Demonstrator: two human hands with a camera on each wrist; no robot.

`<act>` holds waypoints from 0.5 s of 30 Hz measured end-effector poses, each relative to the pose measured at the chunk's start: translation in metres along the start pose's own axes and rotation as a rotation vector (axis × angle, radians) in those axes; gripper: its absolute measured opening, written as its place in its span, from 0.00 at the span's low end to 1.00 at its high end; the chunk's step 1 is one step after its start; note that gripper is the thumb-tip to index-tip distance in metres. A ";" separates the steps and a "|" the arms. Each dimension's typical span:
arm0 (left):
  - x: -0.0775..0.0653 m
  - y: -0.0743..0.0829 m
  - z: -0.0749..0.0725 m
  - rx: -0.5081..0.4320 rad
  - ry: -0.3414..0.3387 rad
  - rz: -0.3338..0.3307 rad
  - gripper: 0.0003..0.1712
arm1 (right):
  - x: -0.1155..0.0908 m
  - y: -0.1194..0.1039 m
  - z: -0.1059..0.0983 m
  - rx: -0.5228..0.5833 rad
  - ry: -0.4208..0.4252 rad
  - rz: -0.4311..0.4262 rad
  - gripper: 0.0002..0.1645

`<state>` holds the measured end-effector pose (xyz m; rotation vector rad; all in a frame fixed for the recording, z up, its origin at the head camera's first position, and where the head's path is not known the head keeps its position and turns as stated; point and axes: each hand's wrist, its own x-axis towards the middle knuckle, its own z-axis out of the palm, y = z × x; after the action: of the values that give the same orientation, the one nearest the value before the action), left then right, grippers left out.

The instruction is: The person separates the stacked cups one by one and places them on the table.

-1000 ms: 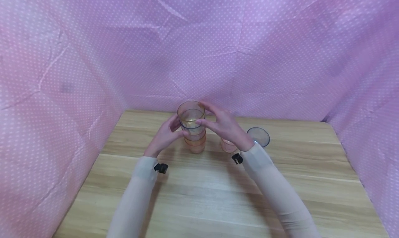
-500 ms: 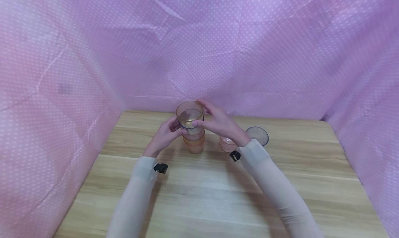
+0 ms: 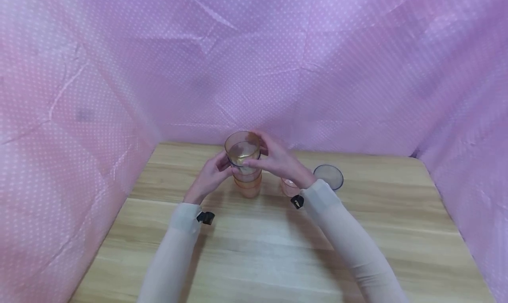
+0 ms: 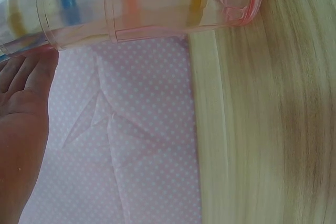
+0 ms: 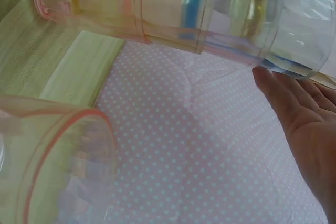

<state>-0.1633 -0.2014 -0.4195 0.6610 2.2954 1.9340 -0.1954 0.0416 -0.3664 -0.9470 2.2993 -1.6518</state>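
Observation:
A stack of nested clear tumblers (image 3: pixel 249 189) stands upright toward the back of the table. Orange and pink tints show low in it, and a blue-rimmed tumbler sits under the yellow-rimmed top tumbler (image 3: pixel 237 152). My left hand (image 3: pixel 207 178) holds the stack's upper part from the left, thumb in front and fingers behind. From the right, my right hand (image 3: pixel 282 161) grips the top tumbler, its thumb on the near side. Both wrist views show the stack sideways, with the left hand (image 4: pixel 23 114) and the right hand (image 5: pixel 302 116) against its upper end.
Right of the stack stands a pink tumbler (image 3: pixel 289 188), partly behind my right wrist; the right wrist view shows its reddish rim (image 5: pixel 100 114). Farther right is a blue-rimmed tumbler (image 3: pixel 330 178). Pink dotted cloth (image 3: pixel 254 73) hangs around the wooden table (image 3: pixel 254 250).
My right hand has shifted slightly left, its thumb sliding a little farther across the front of the top tumbler. The left hand and the stack stay in place.

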 end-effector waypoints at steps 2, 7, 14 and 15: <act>0.000 -0.001 0.002 -0.004 0.000 0.014 0.38 | -0.001 0.002 0.000 0.006 0.004 0.000 0.52; 0.000 -0.002 0.003 -0.003 0.015 0.042 0.39 | -0.002 0.003 0.001 -0.004 0.017 -0.023 0.51; -0.002 -0.001 0.004 0.009 0.034 0.029 0.38 | 0.001 0.002 0.005 0.032 -0.019 0.035 0.59; -0.003 -0.001 0.005 0.009 0.034 0.026 0.37 | 0.001 0.002 0.005 0.024 -0.021 0.042 0.60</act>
<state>-0.1597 -0.1980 -0.4218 0.6670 2.3282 1.9622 -0.1942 0.0375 -0.3699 -0.9011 2.2650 -1.6405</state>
